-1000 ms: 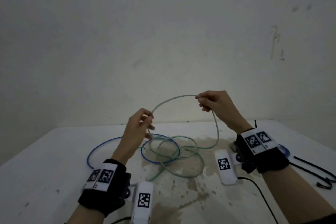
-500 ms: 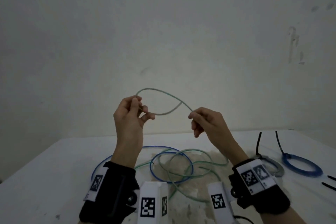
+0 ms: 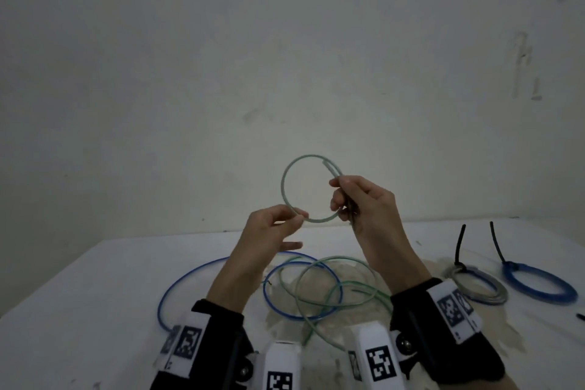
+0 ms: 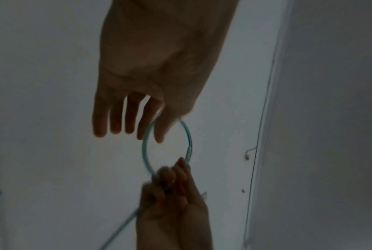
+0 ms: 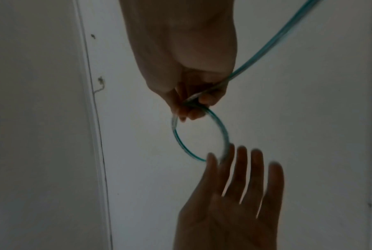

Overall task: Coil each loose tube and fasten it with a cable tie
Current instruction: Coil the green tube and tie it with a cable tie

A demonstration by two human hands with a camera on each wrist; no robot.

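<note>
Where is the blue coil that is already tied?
In the head view, the blue coil lies at the table's far right, just right of the grey coil.

Open air around raised hands (image 3: 316,215); loose tubes (image 3: 316,288) sprawled across table (image 3: 95,310) beneath.

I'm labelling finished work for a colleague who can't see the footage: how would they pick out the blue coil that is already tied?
Look along the white table to its far right side, past the right hand. Two tied coils lie there side by side; the blue coil is the outer one, nearest the right edge. Its neighbour, the grey coil, is pale.
</note>
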